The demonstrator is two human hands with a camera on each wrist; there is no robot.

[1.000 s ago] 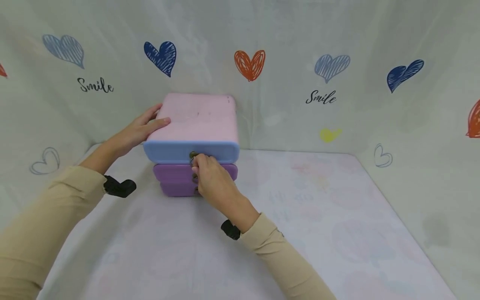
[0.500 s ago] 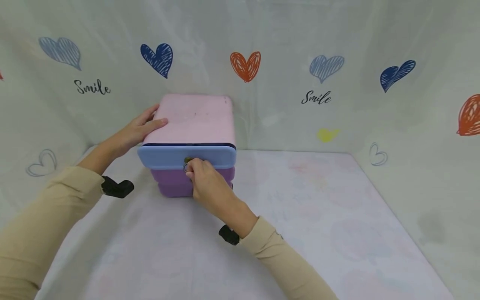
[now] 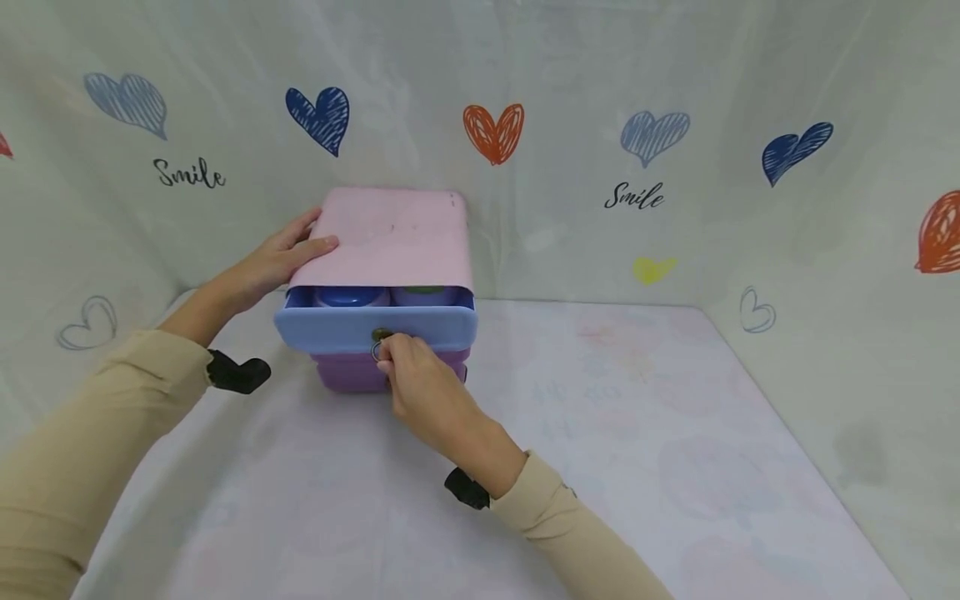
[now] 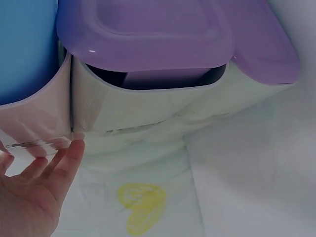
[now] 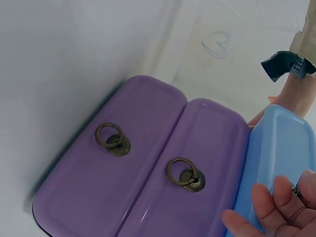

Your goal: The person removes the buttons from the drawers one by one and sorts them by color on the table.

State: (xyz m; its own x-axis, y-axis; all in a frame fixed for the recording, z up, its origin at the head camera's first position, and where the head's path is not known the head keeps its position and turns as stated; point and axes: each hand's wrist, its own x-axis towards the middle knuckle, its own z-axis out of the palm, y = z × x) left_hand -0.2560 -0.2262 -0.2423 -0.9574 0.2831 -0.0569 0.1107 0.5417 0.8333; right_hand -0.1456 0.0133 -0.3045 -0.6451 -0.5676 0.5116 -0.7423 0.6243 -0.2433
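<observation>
A small drawer cabinet has a pale pink top [image 3: 390,237]. My left hand [image 3: 270,267] rests on its left edge, thumb on top and fingers fairly straight along the side. Between thumb and fingers, my right hand [image 3: 431,387] pinches the metal ring pull [image 3: 376,351] on the blue top drawer [image 3: 330,332]. That drawer stands partly pulled out. Inside it show a round blue item [image 3: 351,296] and a green-topped one [image 3: 423,290], both half hidden under the top. Below are two purple drawers, the middle one [image 5: 212,133] slightly ajar in the left wrist view.
The lowest purple drawer [image 5: 103,173] has its own brass ring [image 5: 109,135]. The cabinet stands on a white table [image 3: 637,467], close to a pale cloth backdrop [image 3: 555,83] printed with hearts. Black wrist mounts [image 3: 240,373] sit at both sleeves.
The blue top drawer has come out from closed toward me, drawn by my right hand on its ring, uncovering the items inside. My left hand stays on the cabinet's edge.
</observation>
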